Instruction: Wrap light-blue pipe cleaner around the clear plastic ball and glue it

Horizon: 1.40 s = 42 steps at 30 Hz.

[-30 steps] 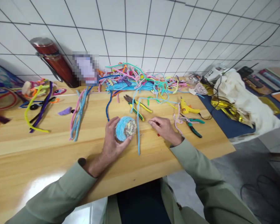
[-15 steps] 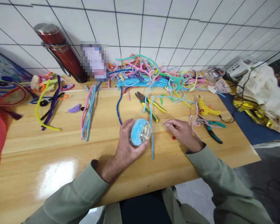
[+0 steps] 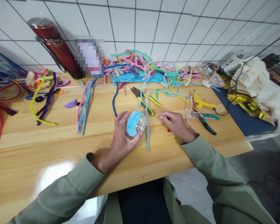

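My left hand (image 3: 120,138) is wrapped round a ball (image 3: 135,123) partly covered in light blue pipe cleaner, resting on the wooden table (image 3: 60,146). A light blue pipe cleaner (image 3: 147,124) trails from the ball toward the table's front edge and back into the pile. My right hand (image 3: 176,123) lies on the table just right of the ball, fingers curled, with a small red item (image 3: 169,130) under the palm that I cannot make out. Yellow-handled pliers (image 3: 143,99) lie just behind the ball.
A heap of coloured pipe cleaners (image 3: 144,73) lies against the tiled wall. A yellow glue gun (image 3: 199,102) and green-handled pliers (image 3: 206,121) are on the right. A red flask (image 3: 54,46) leans at the back left. Loose pipe cleaners (image 3: 84,102) lie to the left.
The view shifted slightly; both hands stay in place, the left still on the ball and the right still curled beside it.
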### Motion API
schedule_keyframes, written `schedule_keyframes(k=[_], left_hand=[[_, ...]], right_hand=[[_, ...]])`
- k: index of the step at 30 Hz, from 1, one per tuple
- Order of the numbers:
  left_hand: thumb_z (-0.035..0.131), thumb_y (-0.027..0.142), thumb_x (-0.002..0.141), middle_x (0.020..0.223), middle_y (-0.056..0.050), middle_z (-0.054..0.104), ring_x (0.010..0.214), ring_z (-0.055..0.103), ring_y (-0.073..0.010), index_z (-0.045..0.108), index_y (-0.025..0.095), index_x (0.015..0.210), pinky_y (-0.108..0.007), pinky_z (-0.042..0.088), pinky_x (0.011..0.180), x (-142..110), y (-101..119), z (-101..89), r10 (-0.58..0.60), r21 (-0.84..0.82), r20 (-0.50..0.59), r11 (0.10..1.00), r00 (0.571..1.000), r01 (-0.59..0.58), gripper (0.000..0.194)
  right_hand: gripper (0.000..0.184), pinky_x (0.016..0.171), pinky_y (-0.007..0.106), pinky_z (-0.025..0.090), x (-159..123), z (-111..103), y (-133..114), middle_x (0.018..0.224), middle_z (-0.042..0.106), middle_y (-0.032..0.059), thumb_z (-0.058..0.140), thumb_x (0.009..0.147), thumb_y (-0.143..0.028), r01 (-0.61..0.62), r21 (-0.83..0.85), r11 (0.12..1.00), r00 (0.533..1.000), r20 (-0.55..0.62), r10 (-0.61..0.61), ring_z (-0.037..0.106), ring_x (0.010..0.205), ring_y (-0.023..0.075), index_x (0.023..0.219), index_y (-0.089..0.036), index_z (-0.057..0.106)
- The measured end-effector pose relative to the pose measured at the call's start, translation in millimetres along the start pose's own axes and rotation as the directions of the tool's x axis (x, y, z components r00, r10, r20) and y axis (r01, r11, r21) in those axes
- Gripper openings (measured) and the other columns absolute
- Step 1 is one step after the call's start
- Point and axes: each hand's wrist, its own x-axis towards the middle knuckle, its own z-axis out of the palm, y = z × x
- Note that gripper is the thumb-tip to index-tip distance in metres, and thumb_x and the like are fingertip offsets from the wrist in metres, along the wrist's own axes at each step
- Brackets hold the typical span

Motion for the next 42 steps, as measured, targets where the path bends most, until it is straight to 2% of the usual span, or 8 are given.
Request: schedule_keyframes(k=[8,15,18,21,25,29,33,42], left_hand=[[0.085,0.039,0.089,0.146,-0.016,0.056,0.142,0.057,-0.0355,0.044,0.022,0.155,-0.057,0.054,0.118,-2,-9,2.2,0.016,-0.026,-0.047,1.000,0.999,-0.017,0.080],[0.087,0.041,0.086,0.152,-0.016,0.054,0.146,0.056,-0.0366,0.045,0.026,0.157,-0.059,0.054,0.121,-6,-15,-6.8,-0.076,-0.024,0.004,0.997,0.997,0.076,0.084],[0.089,0.041,0.085,0.152,-0.015,0.055,0.145,0.058,-0.0374,0.045,0.027,0.157,-0.060,0.056,0.119,-6,-15,-11.3,-0.080,-0.008,0.017,0.997,0.997,0.081,0.085],[0.088,0.040,0.087,0.150,-0.016,0.057,0.143,0.059,-0.0383,0.045,0.027,0.158,-0.060,0.058,0.117,-6,-13,-14.0,-0.065,0.015,0.028,0.998,0.997,0.065,0.084],[0.087,0.043,0.087,0.151,-0.017,0.057,0.143,0.059,-0.0403,0.044,0.027,0.158,-0.064,0.058,0.116,-6,-10,-13.9,-0.070,0.035,0.026,0.997,0.997,0.069,0.085],[0.088,0.043,0.086,0.150,-0.016,0.057,0.142,0.060,-0.0400,0.046,0.030,0.156,-0.063,0.060,0.114,-7,-7,-12.4,-0.109,0.002,0.009,0.994,0.994,0.109,0.083],[0.090,0.043,0.084,0.150,-0.014,0.057,0.143,0.059,-0.0381,0.049,0.030,0.152,-0.060,0.060,0.114,-7,-7,-10.8,-0.118,-0.020,0.001,0.993,0.993,0.118,0.081],[0.084,0.047,0.088,0.150,-0.016,0.056,0.145,0.057,-0.0372,0.046,0.025,0.150,-0.060,0.054,0.120,-4,-6,-7.8,-0.111,0.003,0.015,0.994,0.994,0.111,0.077]], right_hand=[[0.028,0.065,0.029,0.044,6,1,0,0.071,0.069,-0.0001,0.060,0.103,-0.036,0.114,-0.071,0.991,0.993,-0.001,-0.114,0.060,0.065,0.0157,0.083,-0.022,0.073],[0.027,0.073,0.029,0.049,4,-11,-11,0.078,0.075,0.0023,0.058,0.106,-0.032,0.186,-0.112,0.976,0.980,-0.055,-0.193,0.066,0.070,0.0174,0.089,-0.022,0.076],[0.026,0.076,0.031,0.052,-2,-36,-17,0.085,0.079,0.0055,0.057,0.107,-0.031,0.184,-0.224,0.957,0.958,-0.179,-0.226,0.071,0.075,0.0199,0.094,-0.022,0.079],[0.026,0.081,0.034,0.055,-6,-81,-10,0.095,0.083,0.0079,0.057,0.106,-0.033,0.037,-0.402,0.915,0.919,-0.346,-0.189,0.075,0.082,0.0230,0.101,-0.024,0.081],[0.020,0.083,0.038,0.057,-1,-145,30,0.100,0.085,0.0111,0.064,0.099,-0.033,-0.130,-0.572,0.810,0.907,-0.398,-0.135,0.076,0.087,0.0264,0.101,-0.021,0.081],[0.020,0.078,0.037,0.057,5,-175,69,0.094,0.085,0.0099,0.065,0.093,-0.032,-0.220,-0.587,0.779,0.903,-0.426,-0.066,0.076,0.082,0.0259,0.100,-0.021,0.081],[0.022,0.076,0.037,0.058,9,-174,79,0.091,0.084,0.0105,0.065,0.090,-0.030,-0.256,-0.551,0.794,0.890,-0.455,-0.029,0.076,0.079,0.0256,0.099,-0.019,0.081],[0.022,0.082,0.040,0.061,17,-152,49,0.098,0.085,0.0079,0.064,0.093,-0.033,-0.191,-0.520,0.833,0.883,-0.461,-0.085,0.077,0.084,0.0263,0.105,-0.025,0.081]])
